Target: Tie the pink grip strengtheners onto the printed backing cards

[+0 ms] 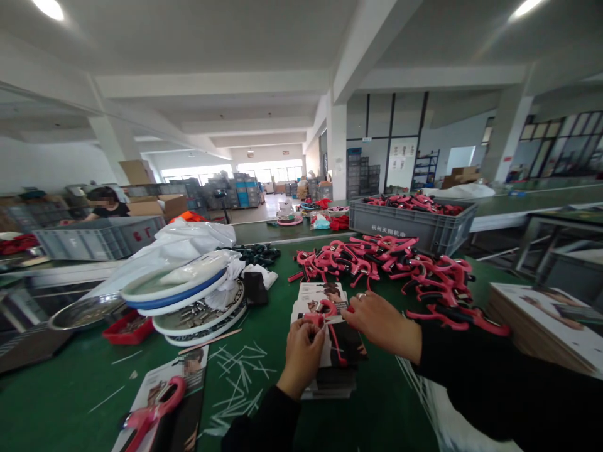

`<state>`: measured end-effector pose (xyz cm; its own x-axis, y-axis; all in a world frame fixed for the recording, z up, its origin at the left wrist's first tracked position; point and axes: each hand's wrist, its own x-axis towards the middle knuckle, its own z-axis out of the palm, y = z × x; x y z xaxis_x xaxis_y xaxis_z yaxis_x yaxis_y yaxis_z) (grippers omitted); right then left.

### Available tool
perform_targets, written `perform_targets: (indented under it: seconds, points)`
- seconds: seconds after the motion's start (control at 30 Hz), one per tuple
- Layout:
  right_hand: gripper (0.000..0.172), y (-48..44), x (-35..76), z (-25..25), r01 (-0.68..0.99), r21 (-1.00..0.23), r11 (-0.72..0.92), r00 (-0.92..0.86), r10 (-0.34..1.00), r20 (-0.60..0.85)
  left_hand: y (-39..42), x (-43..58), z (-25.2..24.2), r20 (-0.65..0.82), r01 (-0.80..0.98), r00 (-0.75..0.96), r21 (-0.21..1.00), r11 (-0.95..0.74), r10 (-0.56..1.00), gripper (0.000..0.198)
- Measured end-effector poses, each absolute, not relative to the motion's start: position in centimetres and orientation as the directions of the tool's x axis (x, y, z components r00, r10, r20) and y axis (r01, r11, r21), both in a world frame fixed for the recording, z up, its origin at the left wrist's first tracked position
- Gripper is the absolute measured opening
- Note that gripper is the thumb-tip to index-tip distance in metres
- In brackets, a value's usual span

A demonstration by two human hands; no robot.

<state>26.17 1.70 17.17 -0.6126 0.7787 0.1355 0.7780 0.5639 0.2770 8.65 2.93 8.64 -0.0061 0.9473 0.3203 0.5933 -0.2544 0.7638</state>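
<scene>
Well, from my remote seat I saw 2 bare hands working over a stack of printed cards (325, 301) on a green workbench (70, 402). The left hand (300, 361) was closed around a pink plastic piece (314, 319), pinching it just above the top card, though I could not tell how firm the hold was. The right hand (381, 326), wearing a ring, lay half open with its fingers curled lightly at the stack's right edge, and I could not see it gripping anything. Just beyond the stack sat a heap of pink-and-black plastic pieces (381, 267), and a grey plastic crate (409, 223) behind it held more. To the left lay scattered white plastic strips (240, 376), a pile of round white trays (188, 295) and a red tray (127, 329). Another printed card (160, 389) lay near the bench's front edge, with a pink piece (153, 408) on it.
</scene>
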Motion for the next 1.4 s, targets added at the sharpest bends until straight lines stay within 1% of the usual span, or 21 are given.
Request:
perform_targets:
  seconds: [0.17,0.33,0.43,0.5,0.57,0.77,0.9,1.07,1.17,1.23,1.33,1.4]
  points:
    - [0.031,1.6,25.8,17.9,0.705,0.401,0.585,-0.673,0.729,0.12,3.2,8.6,8.2,0.3,0.522,-0.048,0.821,-0.232,0.953,0.018]
    - [0.027,1.9,26.4,18.2,0.613,0.54,0.576,-0.727,0.679,0.101,3.3,8.6,8.2,0.28,0.473,-0.052,0.852,-0.223,0.959,0.017]
    - [0.03,1.9,26.4,17.4,0.585,0.568,0.579,-0.753,0.647,0.116,3.2,8.5,8.4,0.281,0.454,-0.027,0.858,-0.238,0.959,0.017]
    - [0.031,2.0,26.3,16.7,0.601,0.564,0.566,-0.747,0.649,0.144,3.1,8.5,8.4,0.28,0.443,-0.016,0.863,-0.244,0.96,0.016]
    - [0.031,2.2,26.3,16.3,0.614,0.546,0.571,-0.74,0.657,0.144,3.1,8.5,8.4,0.281,0.43,-0.002,0.867,-0.252,0.96,0.016]
    - [0.025,3.0,26.1,16.3,0.591,0.47,0.655,-0.765,0.64,0.07,2.9,8.5,8.7,0.291,0.386,0.026,0.879,-0.278,0.956,0.017]
    - [0.022,3.6,26.1,16.6,0.585,0.412,0.699,-0.772,0.635,0.019,2.9,8.4,8.8,0.299,0.362,0.015,0.888,-0.284,0.954,0.017]
    - [0.019,3.8,26.6,16.3,0.628,0.344,0.698,-0.742,0.67,-0.006,3.0,8.4,8.4,0.306,0.335,-0.029,0.9,-0.279,0.952,0.022]
    - [0.016,3.6,27.1,16.5,0.662,0.31,0.682,-0.714,0.7,-0.017,3.0,8.3,8.1,0.314,0.315,-0.094,0.909,-0.271,0.945,0.025]
    - [0.022,3.4,27.4,17.2,0.697,0.265,0.666,-0.687,0.726,-0.017,3.0,7.7,8.0,0.324,0.309,-0.169,0.914,-0.262,0.931,0.026]
    - [0.035,3.1,27.3,18.6,0.76,0.114,0.64,-0.636,0.768,-0.069,3.1,6.0,7.6,0.337,0.324,-0.322,0.917,-0.231,0.885,0.022]
    - [0.037,3.0,26.6,19.4,0.778,0.035,0.628,-0.618,0.774,-0.139,3.0,4.8,7.2,0.329,0.339,-0.427,0.922,-0.189,0.842,0.025]
